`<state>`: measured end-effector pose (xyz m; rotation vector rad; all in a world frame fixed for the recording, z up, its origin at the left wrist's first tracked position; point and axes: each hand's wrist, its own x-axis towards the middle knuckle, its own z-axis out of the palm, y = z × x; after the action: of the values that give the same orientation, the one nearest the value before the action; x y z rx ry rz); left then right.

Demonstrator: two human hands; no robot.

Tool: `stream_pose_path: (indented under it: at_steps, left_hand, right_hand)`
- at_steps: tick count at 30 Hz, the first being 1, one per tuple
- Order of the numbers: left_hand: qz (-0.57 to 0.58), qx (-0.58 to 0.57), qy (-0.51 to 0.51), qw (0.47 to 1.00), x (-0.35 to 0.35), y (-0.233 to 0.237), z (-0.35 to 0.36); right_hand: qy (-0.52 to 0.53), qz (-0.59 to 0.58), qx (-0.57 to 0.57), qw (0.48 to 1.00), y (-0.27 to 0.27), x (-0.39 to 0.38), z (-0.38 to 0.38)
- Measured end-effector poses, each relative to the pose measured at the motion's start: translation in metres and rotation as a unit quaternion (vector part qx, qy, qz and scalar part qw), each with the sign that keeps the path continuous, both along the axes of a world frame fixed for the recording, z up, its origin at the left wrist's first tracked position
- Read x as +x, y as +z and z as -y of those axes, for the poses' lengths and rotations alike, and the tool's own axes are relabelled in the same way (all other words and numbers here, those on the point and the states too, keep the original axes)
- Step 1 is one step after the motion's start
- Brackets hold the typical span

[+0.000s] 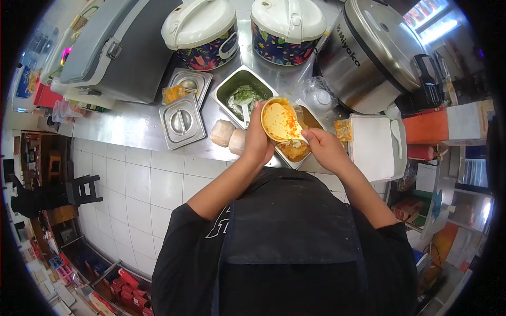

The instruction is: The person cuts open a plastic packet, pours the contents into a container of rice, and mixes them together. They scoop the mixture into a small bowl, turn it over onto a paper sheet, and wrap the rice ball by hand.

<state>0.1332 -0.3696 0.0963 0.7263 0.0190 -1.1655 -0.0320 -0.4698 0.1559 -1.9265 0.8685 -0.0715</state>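
My left hand (256, 138) is wrapped around a small round bowl (265, 132), tilted up over the metal table. My right hand (326, 149) grips the handle of a pale rice paddle (282, 120), whose broad blade lies flat across the bowl's mouth, smeared orange. Yellow food shows around the blade. Under the hands is a metal pan (293, 151) of yellow-orange food, partly hidden. Left of it stands another metal pan (225, 87) with chopped greens (243, 95) and a white spoon (245, 113). Two round wrapped pieces (223, 132) sit beside my left wrist.
Two patterned rice containers (206, 50) with white lids and a large steel Miyako cooker (363, 58) line the back. Metal pan lids (182, 122) and a grey cooler box (118, 52) are at left. White paper sheets (371, 147) and a plastic bottle (320, 97) are at right.
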Motion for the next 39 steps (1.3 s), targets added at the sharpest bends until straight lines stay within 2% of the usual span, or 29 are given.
stream_pose_path:
  at_steps: [3,6,9,13,15,18,21,24,27,30,33,34,37,39]
  left_hand:
    - [-0.040,0.008,-0.030,0.999,0.003,-0.003,-0.003]
    - [-0.065,0.013,-0.040,0.997,-0.004,-0.003,-0.011]
    - [-0.044,0.007,-0.040,0.998,-0.006,0.003,-0.008]
    - [0.002,-0.014,0.005,1.000,-0.003,0.005,0.006]
    - [-0.013,-0.007,-0.027,1.000,0.001,0.004,0.005]
    - [-0.031,-0.001,-0.091,0.995,0.008,-0.001,0.003]
    - [-0.051,0.024,-0.147,0.988,0.014,0.010,-0.001]
    - [-0.043,0.027,-0.173,0.984,0.013,0.021,0.004]
    - [-0.036,0.047,-0.199,0.978,0.009,0.017,0.003]
    - [-0.041,0.053,-0.192,0.979,0.004,0.019,0.002]
    - [-0.075,0.033,-0.188,0.979,0.000,0.016,0.004]
    - [-0.056,0.059,-0.172,0.982,-0.002,0.016,0.005]
    - [-0.063,0.051,-0.149,0.986,-0.005,0.001,0.004]
    - [-0.053,0.025,-0.112,0.992,-0.007,-0.005,0.006]
  right_hand:
    - [0.026,0.018,-0.048,0.998,-0.002,-0.001,0.005]
    - [-0.009,0.018,0.029,0.999,-0.005,-0.013,0.018]
    - [-0.014,-0.071,0.021,0.997,-0.008,-0.016,0.020]
    - [-0.033,0.006,0.007,0.999,-0.012,-0.011,0.008]
    - [-0.032,0.038,-0.001,0.999,-0.019,-0.012,0.010]
    - [-0.041,-0.007,0.079,0.996,0.002,-0.022,0.027]
    - [-0.039,-0.045,0.067,0.996,0.007,-0.026,0.029]
    - [0.013,-0.030,-0.054,0.998,0.015,-0.030,0.017]
    - [0.019,-0.087,-0.083,0.993,0.049,-0.038,0.025]
    - [0.009,-0.066,-0.064,0.996,0.053,-0.040,0.033]
    - [0.059,-0.064,-0.056,0.995,0.030,-0.034,0.021]
    - [0.044,-0.069,-0.058,0.995,0.026,-0.033,0.017]
    - [0.067,-0.050,-0.098,0.992,0.021,-0.037,0.019]
    - [0.007,-0.049,0.000,0.999,0.020,-0.038,0.021]
